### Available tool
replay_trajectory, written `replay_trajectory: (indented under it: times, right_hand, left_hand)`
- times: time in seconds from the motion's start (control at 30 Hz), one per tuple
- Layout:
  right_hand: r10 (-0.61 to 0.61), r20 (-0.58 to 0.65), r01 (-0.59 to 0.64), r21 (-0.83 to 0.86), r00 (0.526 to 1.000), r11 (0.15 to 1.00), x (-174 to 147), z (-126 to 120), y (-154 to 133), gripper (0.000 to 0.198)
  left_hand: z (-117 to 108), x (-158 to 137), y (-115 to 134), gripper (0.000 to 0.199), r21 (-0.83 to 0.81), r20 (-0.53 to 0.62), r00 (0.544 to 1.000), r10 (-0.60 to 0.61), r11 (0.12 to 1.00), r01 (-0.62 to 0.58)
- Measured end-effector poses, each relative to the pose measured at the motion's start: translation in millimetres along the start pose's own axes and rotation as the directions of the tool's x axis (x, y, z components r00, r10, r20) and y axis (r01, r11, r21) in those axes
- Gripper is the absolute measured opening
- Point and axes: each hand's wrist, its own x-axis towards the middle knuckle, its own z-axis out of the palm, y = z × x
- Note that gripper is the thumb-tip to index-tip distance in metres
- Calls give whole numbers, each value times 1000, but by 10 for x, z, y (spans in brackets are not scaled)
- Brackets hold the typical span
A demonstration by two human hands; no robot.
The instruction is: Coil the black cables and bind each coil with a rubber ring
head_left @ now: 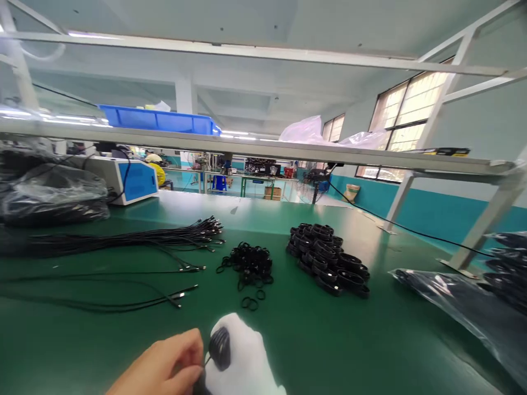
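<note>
Low in the head view, my left hand [167,365] is bare and closed, its thumb and fingers pinching a thin black cable. My right hand [247,359] wears a white glove and is closed around the wound part of that black cable [220,346]. The two hands are side by side at the table's near edge. Beyond them lies a heap of small black rubber bands [250,260], a few of them loose in front. Long black cables [164,237] with metal plugs stretch out at the left. Wound black cables [323,255] are piled right of the bands.
The green table [313,340] has a shelf [247,144] above its far side, with a blue bin [160,120] on it. A blue-and-white machine [138,178] and a plastic-wrapped bundle [57,189] stand far left. Clear plastic bags [448,296] lie at the right, near a metal post [486,219].
</note>
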Motion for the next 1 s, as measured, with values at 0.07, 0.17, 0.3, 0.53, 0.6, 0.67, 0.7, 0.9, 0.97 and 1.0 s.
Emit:
replay_trajectory:
  times: [0.07, 0.17, 0.3, 0.53, 0.6, 0.67, 0.7, 0.9, 0.97, 1.0]
  right_hand:
    - [-45, 61, 39, 96, 997, 995, -5, -30, -27, 15]
    - [37, 233, -99, 263, 972, 960, 8, -93, -72, 21]
    - [130, 566, -408, 399, 814, 821, 25, -159, -84, 63]
    - [64, 562, -319, 370, 825, 873, 28, 43, 173, 99]
    - [21, 478, -216, 356, 878, 909, 18, 69, 232, 107]
    - [-17, 447, -125, 286, 894, 950, -5, 53, 246, 112]
    - [-24, 446, -93, 239, 895, 967, -20, 37, 236, 113]
    - [15, 328, -83, 194, 944, 977, -48, -35, 44, 74]
    - [116, 384, -228, 263, 916, 937, -26, -63, -10, 43]
    - [142, 458, -305, 303, 878, 903, -14, -78, -25, 34]
  left_hand:
    - [-73, -45, 86, 8, 141, 7, 1000, -13, 990, 12]
    - [-147, -118, 177, 3, 226, -34, 999, 3, 974, 5]
    - [-167, -164, 185, 14, 128, -102, 993, 60, 991, -46]
    - [-2, -206, 135, 43, -117, -67, 993, 99, 987, -107]
    - [53, -216, 151, 41, -83, -62, 995, 81, 993, -86]
    - [88, -206, 166, 38, -30, -55, 996, 75, 997, -77]
    - [92, -190, 167, 38, -3, -45, 996, 76, 997, -77]
    - [-129, -25, 64, 20, 33, 144, 987, 67, 997, -73]
    - [-222, 1, 33, 19, -58, 181, 982, 55, 997, -45]
    - [-247, -1, 28, 22, -100, 159, 986, 46, 995, -30]
